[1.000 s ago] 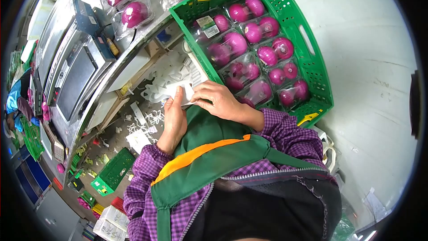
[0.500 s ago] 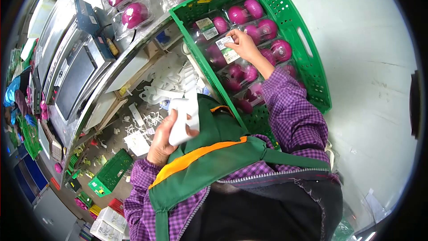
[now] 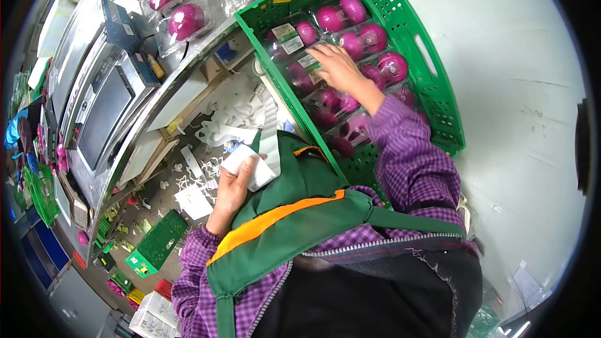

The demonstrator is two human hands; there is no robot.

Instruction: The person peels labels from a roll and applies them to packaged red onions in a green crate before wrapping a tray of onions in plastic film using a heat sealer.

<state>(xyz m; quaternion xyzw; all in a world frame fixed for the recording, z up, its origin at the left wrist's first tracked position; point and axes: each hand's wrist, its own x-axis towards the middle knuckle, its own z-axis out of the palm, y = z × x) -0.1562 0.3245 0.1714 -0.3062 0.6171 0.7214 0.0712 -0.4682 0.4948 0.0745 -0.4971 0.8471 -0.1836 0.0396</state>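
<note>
Right hand point(image 3: 338, 69) lies open, fingers spread, on a wrapped onion pack point(image 3: 298, 77) in the green crate point(image 3: 438, 87); left hand point(image 3: 230, 189), well apart, grips a white label sheet point(image 3: 253, 168).

Right hand point(image 3: 340, 67) flat in the green crate point(image 3: 432, 81), fingers point(image 3: 322, 53) spread, pressing on a label point(image 3: 307, 61) on a wrapped onion pack point(image 3: 299, 80). Left hand point(image 3: 230, 189) near the apron, gripping a white label sheet point(image 3: 256, 170). More wrapped onions point(image 3: 186, 20) on the surface point(image 3: 188, 69), beside the machine point(image 3: 103, 112).
</note>
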